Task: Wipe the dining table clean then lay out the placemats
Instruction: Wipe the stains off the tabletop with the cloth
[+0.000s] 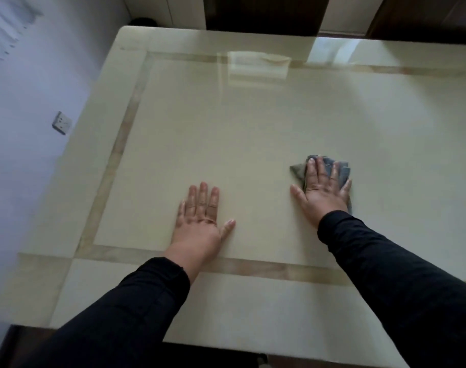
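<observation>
Cream-coloured, glossy stone table (pixel 253 123) with a tan inlaid border fills the view. On it the right hand (pixel 322 191) presses flat on a crumpled grey-blue cloth (pixel 332 168), fingers (pixel 312 170) straight and spread, grasping nothing. The left hand (pixel 200 219) rests palm-down on the bare table, well apart from the cloth, fingers released and extended. Both arms wear black sleeves (pixel 412 288). A white wall socket (pixel 62 123) shows at left.

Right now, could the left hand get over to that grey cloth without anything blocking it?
Probably yes. The left hand lies flat on the table, and only bare tabletop shows between it and the cloth. The right hand presses on the cloth, though, covering most of it.
</observation>
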